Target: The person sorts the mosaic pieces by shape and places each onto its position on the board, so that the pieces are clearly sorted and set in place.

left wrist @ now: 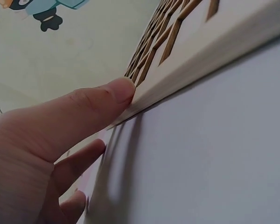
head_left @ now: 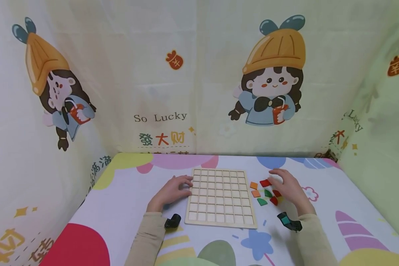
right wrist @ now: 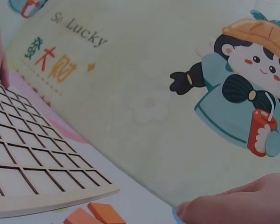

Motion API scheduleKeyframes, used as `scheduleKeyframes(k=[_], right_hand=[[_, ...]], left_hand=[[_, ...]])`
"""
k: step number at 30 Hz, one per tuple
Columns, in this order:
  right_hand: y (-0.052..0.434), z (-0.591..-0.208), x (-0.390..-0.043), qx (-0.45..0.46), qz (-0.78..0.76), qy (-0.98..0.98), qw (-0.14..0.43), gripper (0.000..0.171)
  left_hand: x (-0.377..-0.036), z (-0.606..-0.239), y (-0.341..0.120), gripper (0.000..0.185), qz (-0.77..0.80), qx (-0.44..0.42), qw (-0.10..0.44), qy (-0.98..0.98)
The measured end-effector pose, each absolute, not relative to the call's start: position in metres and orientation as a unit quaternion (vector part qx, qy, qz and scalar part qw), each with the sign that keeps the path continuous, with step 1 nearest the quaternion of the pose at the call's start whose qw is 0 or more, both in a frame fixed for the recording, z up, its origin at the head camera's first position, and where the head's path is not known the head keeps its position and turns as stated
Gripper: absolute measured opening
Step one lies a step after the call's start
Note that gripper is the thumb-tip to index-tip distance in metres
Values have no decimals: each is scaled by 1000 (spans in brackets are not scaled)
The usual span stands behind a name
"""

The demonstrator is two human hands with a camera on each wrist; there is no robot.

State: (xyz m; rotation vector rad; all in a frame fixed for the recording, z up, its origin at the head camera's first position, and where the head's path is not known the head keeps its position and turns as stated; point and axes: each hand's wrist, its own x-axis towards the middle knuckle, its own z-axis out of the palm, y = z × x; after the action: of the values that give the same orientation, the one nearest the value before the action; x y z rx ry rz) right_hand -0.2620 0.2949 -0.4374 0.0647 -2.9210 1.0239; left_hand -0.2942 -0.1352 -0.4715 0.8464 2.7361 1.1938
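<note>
A wooden grid board lies flat on the table, its square cells bare. My left hand rests at its left edge; in the left wrist view the thumb touches the frame's rim, the other fingers loosely bent beside it. To the right of the board my right hand hovers over a group of small flat pieces, thumb and fingers apart with nothing visible between them. Among these are a red piece near the fingertips, an orange square, a green quarter-round piece and a dark red piece.
The table has a cloth printed with coloured shapes. Patterned curtains hang behind it and at both sides. Black straps with camera mounts sit at both wrists. More small pieces lie partly under the right hand.
</note>
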Motion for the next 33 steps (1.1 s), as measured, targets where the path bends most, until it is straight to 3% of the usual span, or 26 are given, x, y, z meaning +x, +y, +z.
scheduleKeyframes(k=[17, 33], right_hand=[[293, -451, -267, 27, 312, -950, 12, 41], [293, -463, -278, 92, 267, -959, 32, 35]], left_hand=[[-294, -467, -134, 21, 372, 267, 25, 889], [-296, -470, -135, 22, 371, 271, 21, 888]])
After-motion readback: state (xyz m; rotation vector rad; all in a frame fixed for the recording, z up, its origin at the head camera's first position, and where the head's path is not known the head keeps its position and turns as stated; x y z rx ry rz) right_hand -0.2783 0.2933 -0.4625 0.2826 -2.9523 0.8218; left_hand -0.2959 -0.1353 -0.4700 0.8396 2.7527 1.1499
